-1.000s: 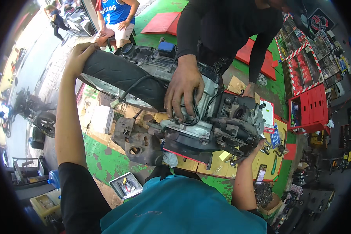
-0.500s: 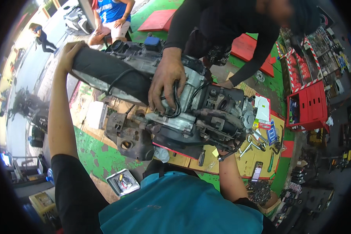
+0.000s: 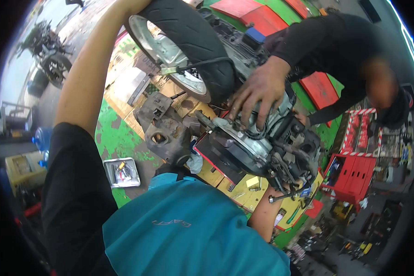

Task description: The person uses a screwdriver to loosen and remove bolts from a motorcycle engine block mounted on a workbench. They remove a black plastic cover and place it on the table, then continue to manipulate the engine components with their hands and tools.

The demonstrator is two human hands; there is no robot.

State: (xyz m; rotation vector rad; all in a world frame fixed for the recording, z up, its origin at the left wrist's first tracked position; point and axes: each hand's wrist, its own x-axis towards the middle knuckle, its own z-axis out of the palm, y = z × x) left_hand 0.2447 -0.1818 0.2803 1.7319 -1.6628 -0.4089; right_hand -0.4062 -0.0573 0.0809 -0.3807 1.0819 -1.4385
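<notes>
A scooter engine (image 3: 255, 147) with its rear wheel attached lies tilted in front of me. At the upper edge my left hand (image 3: 135, 4) is closed over the black tire (image 3: 191, 39), its fingertips cut off by the picture's rim. From below, my right forearm (image 3: 266, 214) reaches under the engine's near right end, where the hand is hidden behind dark parts. Opposite me, a co-worker in black sleeves rests one hand (image 3: 261, 92) on the engine casing near cables. Their other hand (image 3: 302, 118) touches the engine's far side.
A dirty grey-black engine cover (image 3: 163, 126) lies left of the engine. Beside it is a metal tray (image 3: 122, 172) with small parts. Tools, including a green-handled one (image 3: 293, 214), lie on yellow board at right. A red tool cabinet (image 3: 349, 179) stands farther right.
The engine has shifted right in view and its wheel end has turned, exposing more of the rim. My left hand has moved up and right with the tire; the co-worker's hand stays on the casing.
</notes>
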